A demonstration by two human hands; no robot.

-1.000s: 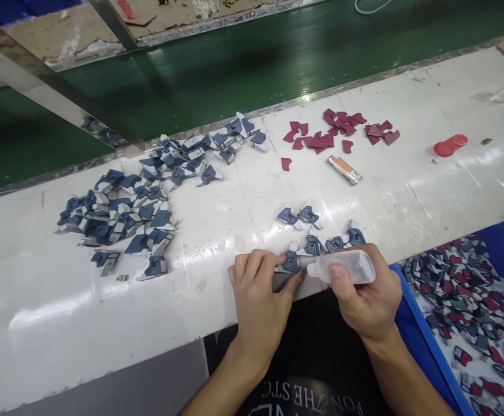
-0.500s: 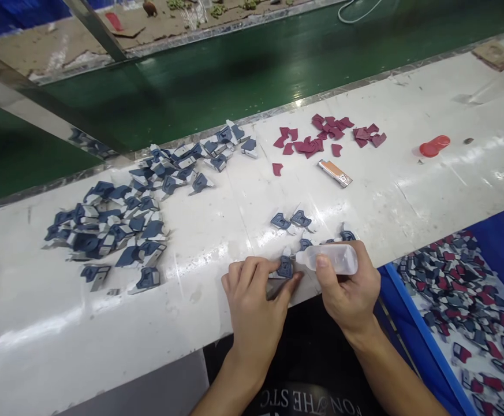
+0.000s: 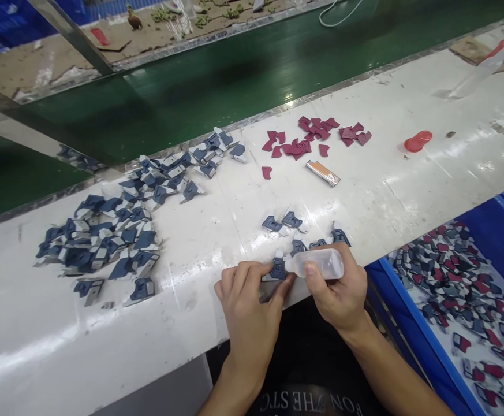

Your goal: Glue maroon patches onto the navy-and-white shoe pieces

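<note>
Since the earlier frames both hands have slid a little to the left along the near edge of the table (image 3: 364,190), and the bottle's tip has closed in on the blue piece; the view itself has also tilted, so everything sits lower and further left in the picture.

In the head view, the left hand (image 3: 247,300) rests at the near edge, fingers curled, pinching a small blue piece (image 3: 277,269) between thumb and fingertips and pressing it flat on the white surface. The right hand (image 3: 340,292) is clenched round a clear squeeze bottle (image 3: 318,263), held lying sideways with its nozzle pointing left, touching or just beside the blue piece; which of the two cannot be told.

Just beyond the hands lie a few loose blue pieces (image 3: 292,228). A large heap of blue pieces (image 3: 117,225) spreads toward the left end and far edge. Near the far edge lie red pieces (image 3: 316,136), an orange lighter (image 3: 323,173) just on their near side, and a red cap (image 3: 418,141) further right. Bare white surface lies open between the heap and the hands, and to the right of the lighter. Off the near edge at the right stands a blue bin (image 3: 411,323) holding mixed blue and red pieces.
</note>
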